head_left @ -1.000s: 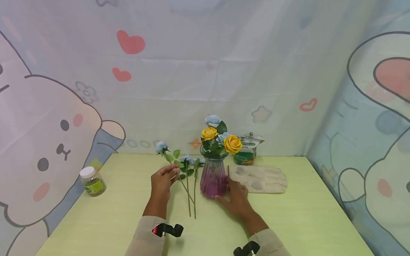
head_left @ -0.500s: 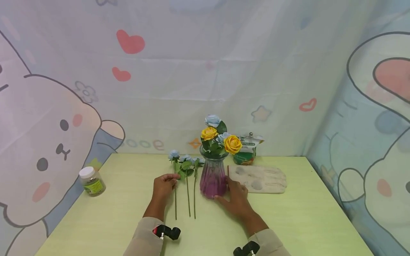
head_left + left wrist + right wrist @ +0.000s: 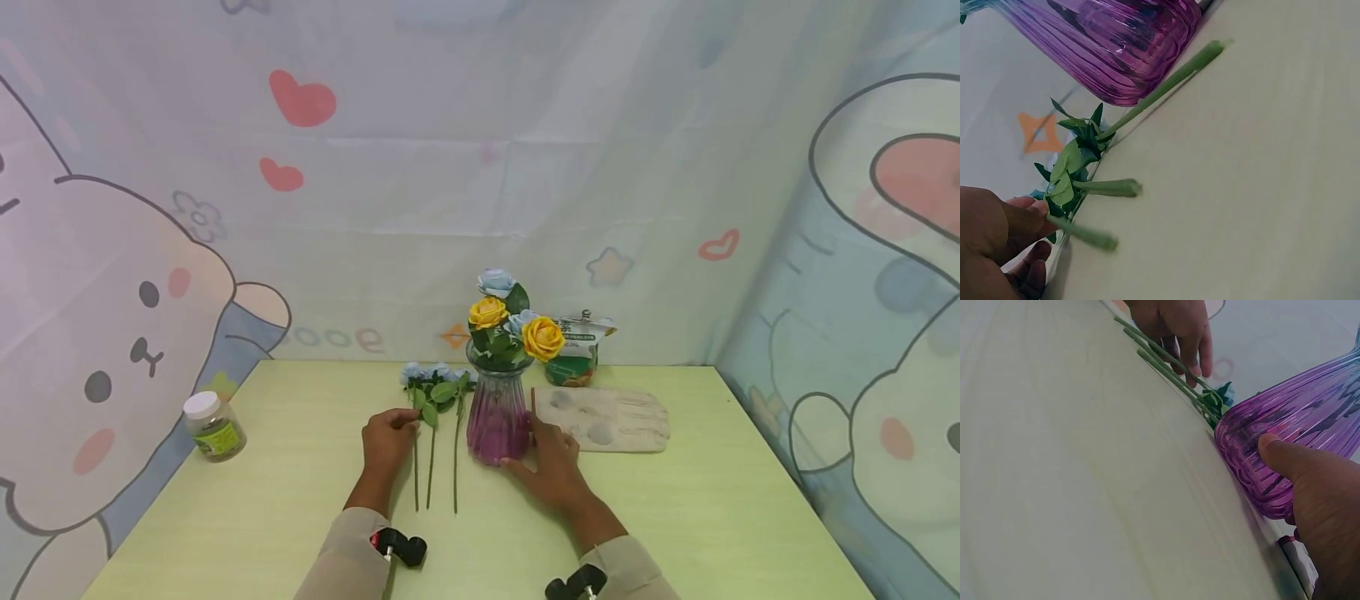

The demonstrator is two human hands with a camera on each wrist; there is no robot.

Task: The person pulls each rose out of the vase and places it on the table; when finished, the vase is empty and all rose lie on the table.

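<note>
My left hand [image 3: 388, 442] pinches the leftmost blue artificial rose [image 3: 1085, 234] near its leaves between thumb and fingertips. Two more blue roses [image 3: 454, 467] lie beside it on the table, stems toward me and heads bunched at the far end. To their right stands a ribbed glass vase [image 3: 495, 421], purple below and clearer above. My right hand [image 3: 553, 462] grips its lower right side, with the thumb [image 3: 1279, 453] across the front in the right wrist view. Yellow roses [image 3: 543, 338] and light-blue roses [image 3: 497, 282] stand in the vase.
A pale work glove [image 3: 637, 421] lies right of the vase, with a thin reddish-brown stick [image 3: 533, 400] at its left end. Behind it stands a clipped green-and-white bag [image 3: 573, 367]. A white-lidded jar [image 3: 216, 429] is at the left edge. A printed curtain [image 3: 420, 192] hangs behind the table.
The rose in my left hand has swung from a leftward slant to lie alongside the other two, its head now bunched with theirs. My right hand and the vase stay put.
</note>
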